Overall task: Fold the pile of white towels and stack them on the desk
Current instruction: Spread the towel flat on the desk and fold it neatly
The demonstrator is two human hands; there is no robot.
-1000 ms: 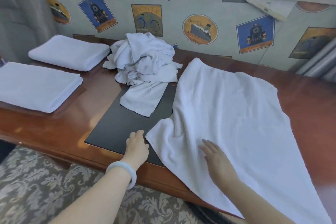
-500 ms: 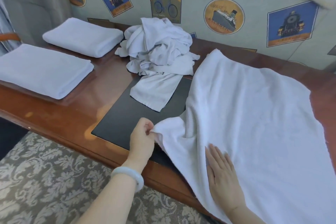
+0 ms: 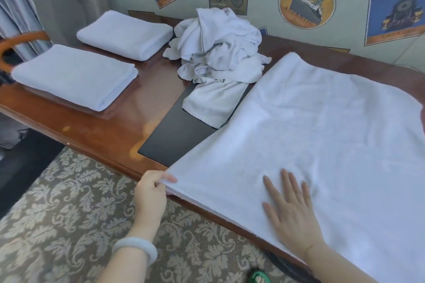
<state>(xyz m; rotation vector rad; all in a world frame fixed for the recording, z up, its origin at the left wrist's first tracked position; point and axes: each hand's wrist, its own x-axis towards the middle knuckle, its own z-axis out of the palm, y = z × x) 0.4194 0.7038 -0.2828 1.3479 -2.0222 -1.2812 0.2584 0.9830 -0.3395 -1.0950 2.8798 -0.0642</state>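
Where the left hand (image 3: 150, 193) grips: its fingers (image 3: 167, 178) pinch the near left corner of the spread towel (image 3: 310, 126), at the worktop (image 3: 103, 131) edge.
Right hand (image 3: 292, 209): fingers spread, palm flat on the same towel.
Spread towel: lies on the right side of the worktop, partly over a black mat (image 3: 179, 135).
Pile of towels (image 3: 220, 53): crumpled, behind the mat.
Near folded towel (image 3: 73, 76) and far folded towel (image 3: 125, 34): on the left side, apart.

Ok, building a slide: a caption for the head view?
Left hand pinches a corner of the spread towel; right hand lies flat on it, beside the unfolded pile.
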